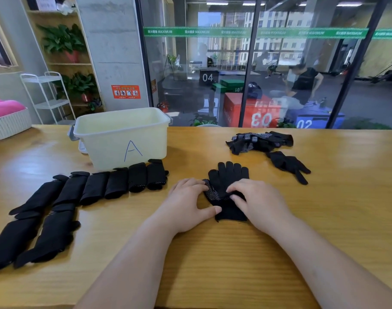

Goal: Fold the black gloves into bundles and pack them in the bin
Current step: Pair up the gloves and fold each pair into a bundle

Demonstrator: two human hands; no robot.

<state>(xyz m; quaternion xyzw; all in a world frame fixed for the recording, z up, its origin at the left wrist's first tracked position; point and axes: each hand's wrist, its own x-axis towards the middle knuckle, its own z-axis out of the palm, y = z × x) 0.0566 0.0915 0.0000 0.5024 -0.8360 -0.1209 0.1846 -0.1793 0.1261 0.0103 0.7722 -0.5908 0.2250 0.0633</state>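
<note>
A black glove pair [228, 177] lies flat on the wooden table [212, 253], fingers pointing away from me. My left hand [186, 204] touches its left edge with fingers and thumb spread. My right hand [255, 199] presses on the right side near the cuff, fingers bent over the fabric. Several folded black bundles [114, 184] lie in a row to the left, curving toward me. The cream bin [123, 139] marked "A" stands behind them. A heap of loose gloves [257, 141] sits at the far right, with a single glove [288, 165] beside it.
A white woven basket [7, 126] with a pink item stands at the table's far left edge. A glass wall runs behind the table, with a gym and a person beyond it. A white rack [47, 97] and plant shelves stand at the left.
</note>
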